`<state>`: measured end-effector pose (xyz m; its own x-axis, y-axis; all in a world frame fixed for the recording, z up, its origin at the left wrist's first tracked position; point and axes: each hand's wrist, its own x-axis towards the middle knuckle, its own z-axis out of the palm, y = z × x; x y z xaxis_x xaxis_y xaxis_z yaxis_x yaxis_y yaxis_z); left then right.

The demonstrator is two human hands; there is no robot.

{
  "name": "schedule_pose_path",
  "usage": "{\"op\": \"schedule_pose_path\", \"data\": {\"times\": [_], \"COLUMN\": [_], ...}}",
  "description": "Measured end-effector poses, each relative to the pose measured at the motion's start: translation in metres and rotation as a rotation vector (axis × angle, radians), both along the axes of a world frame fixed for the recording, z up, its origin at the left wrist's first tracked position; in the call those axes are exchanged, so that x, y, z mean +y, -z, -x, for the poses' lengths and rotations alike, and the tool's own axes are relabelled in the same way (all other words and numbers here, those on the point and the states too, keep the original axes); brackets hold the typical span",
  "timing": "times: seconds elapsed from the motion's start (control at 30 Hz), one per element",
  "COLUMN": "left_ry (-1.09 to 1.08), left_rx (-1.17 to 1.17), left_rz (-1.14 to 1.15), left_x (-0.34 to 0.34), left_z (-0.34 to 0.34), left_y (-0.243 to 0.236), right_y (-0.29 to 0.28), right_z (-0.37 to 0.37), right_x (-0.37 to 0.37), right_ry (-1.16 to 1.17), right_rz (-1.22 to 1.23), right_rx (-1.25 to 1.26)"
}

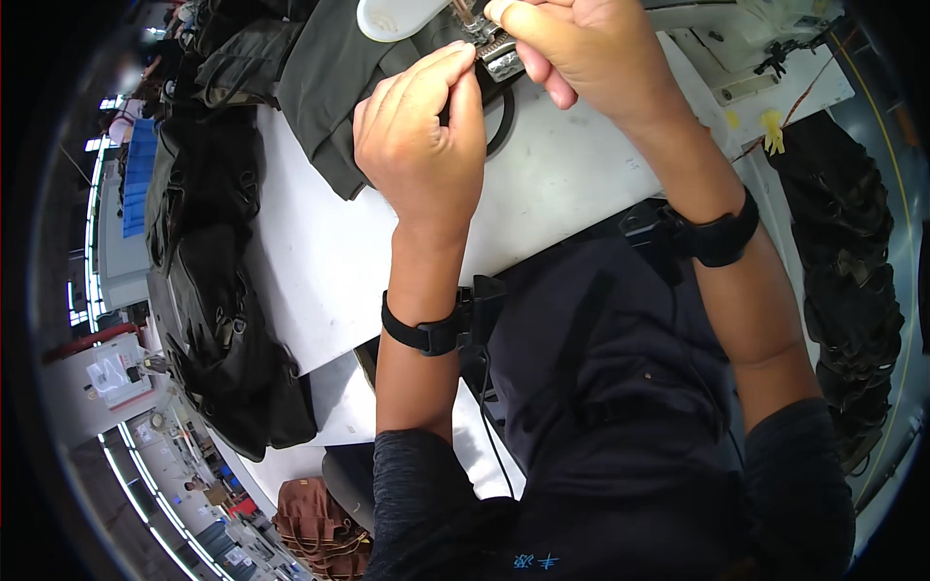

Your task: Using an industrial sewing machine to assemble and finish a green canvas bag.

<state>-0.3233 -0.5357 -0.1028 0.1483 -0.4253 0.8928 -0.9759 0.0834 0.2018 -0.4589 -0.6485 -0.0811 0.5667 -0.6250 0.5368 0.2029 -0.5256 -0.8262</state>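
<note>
White worktable (315,281) is seen from 9 to 1 o'clock. Grey floor (867,136) is marked by a yellow line (880,126), 2–3 o'clock. Strip lights (94,232) are mounted at 8 and 9; blue panel (139,179) is seen at 10.

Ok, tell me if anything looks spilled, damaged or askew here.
Nothing stands out. The white table shows no spill, and the visible dark fabric no tear; the left hand hides part of it.
</note>
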Motion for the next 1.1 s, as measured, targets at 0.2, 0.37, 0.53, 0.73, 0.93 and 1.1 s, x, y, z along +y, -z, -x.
{"op": "schedule_pose_path", "data": {"times": [0.2,0.37,0.53,0.73,0.93,1.1], "left_ry": [-0.005,0.010,-0.002,-0.003,0.008,-0.015], "left_rx": [0.025,0.036,0.026,0.026,0.033,-0.026], "left_rz": [-0.018,-0.005,-0.011,0.001,-0.072,0.021], "left_x": [0.000,0.000,0.000,0.000,0.006,0.003], "left_z": [0.001,0.001,0.001,0.000,0.001,-0.001], "left_y": [0.000,0.001,0.000,-0.001,-0.006,-0.005], "right_y": [-0.002,0.001,-0.002,-0.012,-0.011,-0.011], "right_z": [-0.001,-0.001,0.002,-0.002,-0.002,-0.004], "right_x": [0.000,-0.002,-0.002,0.005,0.006,0.007], "right_ry": [-0.026,0.053,0.078,-0.004,-0.074,-0.087], "right_rz": [-0.186,0.007,0.189,-0.444,-0.447,-0.445], "right_rx": [-0.039,0.037,0.038,0.093,0.022,0.019]}}
